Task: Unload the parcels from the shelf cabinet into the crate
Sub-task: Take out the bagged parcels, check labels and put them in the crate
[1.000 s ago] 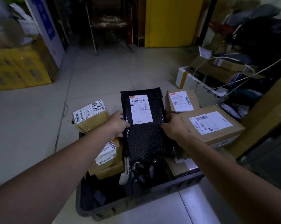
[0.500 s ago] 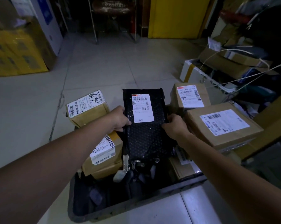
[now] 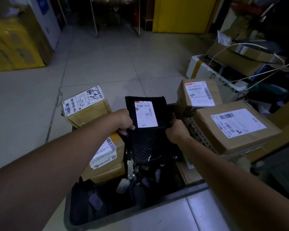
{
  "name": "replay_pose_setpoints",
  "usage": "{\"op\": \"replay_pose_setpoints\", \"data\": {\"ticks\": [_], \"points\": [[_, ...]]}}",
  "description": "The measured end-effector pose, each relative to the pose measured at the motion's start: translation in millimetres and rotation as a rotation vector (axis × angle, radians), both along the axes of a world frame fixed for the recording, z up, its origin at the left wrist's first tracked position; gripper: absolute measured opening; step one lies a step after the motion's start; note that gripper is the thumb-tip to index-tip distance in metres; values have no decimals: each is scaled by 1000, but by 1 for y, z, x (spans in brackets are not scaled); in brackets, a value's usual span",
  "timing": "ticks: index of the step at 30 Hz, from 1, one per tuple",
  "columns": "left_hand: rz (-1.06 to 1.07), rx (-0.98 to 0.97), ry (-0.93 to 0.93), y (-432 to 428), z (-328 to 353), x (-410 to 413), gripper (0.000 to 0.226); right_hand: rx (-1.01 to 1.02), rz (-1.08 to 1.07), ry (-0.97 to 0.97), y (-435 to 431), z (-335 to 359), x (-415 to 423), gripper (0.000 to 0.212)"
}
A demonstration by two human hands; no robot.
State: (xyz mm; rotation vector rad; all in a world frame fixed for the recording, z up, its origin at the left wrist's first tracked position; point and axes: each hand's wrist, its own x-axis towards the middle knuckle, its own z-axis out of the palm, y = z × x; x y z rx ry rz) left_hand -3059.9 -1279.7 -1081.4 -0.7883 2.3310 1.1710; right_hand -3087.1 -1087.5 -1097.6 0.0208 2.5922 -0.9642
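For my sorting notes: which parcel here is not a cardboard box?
The black bubble mailer, gripped by left hand and right hand; the others are brown cardboard boxes.

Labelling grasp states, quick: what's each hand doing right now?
Left hand: grips the left edge of the flat black bubble-wrap parcel.
Right hand: grips the same parcel's right edge.

From my screen I see the black mailer (image 3: 148, 145) as glossy plastic with a dimpled bubble texture, its label (image 3: 146, 114) smooth white paper, the boxes (image 3: 207, 130) matt brown cardboard, the crate (image 3: 140, 210) dull dark plastic, and the floor tiles (image 3: 107, 64) smooth with a faint sheen.
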Motion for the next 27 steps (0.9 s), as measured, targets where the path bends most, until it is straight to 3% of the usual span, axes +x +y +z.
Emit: {"op": "replay_pose_setpoints", "data": {"ticks": [6,12,17,21,23,27], "points": [[-41,-23,-46,2,-1,-2,27,9,-5,-15,-1,-5,0,21],[-103,-101,-39,3,-5,-3,52,43,15,7,-2,-5,3,7],[-216,-283,3,1,-5,-1,48,-81,-24,-69,-3,-1,2,6],[-287,-406,14,0,-3,-2,47,-207,-89,-146,-4,10,0,20],[-313,-439,18,4,3,-1,47,-214,-77,-146,-5,19,1,13],[-380,-500,40,9,21,1,42,-188,-5,-156,-2,46,7,21]]}}
